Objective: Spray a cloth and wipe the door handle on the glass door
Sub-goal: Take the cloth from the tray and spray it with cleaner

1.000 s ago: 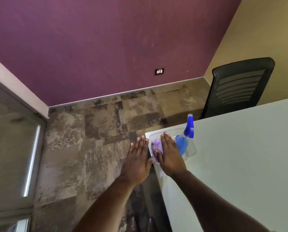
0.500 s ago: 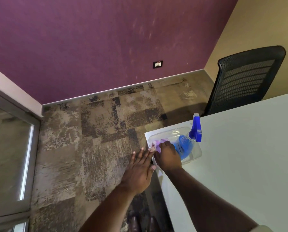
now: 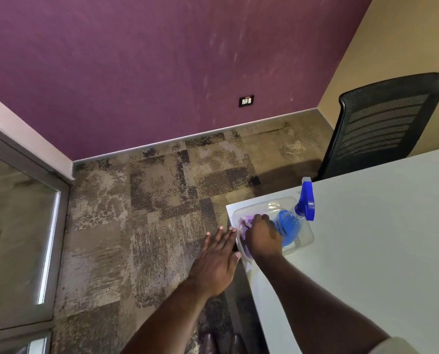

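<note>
A clear plastic tub (image 3: 291,201) sits on the near-left corner of the white table (image 3: 366,238). Inside it lie a purple cloth (image 3: 244,222) and a spray bottle (image 3: 291,224) of blue liquid with a blue trigger head (image 3: 307,200). My right hand (image 3: 263,235) reaches into the tub with its fingers curled on the purple cloth, hiding most of it. My left hand (image 3: 217,259) hovers flat with straight fingers just left of the table corner, holding nothing. The glass door (image 3: 16,238) stands at the left; its handle is out of view.
A black mesh office chair (image 3: 382,123) stands behind the table at the right. Patterned carpet (image 3: 149,213) covers the floor between the table and the door. A purple wall with a socket (image 3: 246,100) closes the far side.
My right hand went from lying flat over the tub to curling its fingers onto the purple cloth. My left hand drew back slightly from the table corner.
</note>
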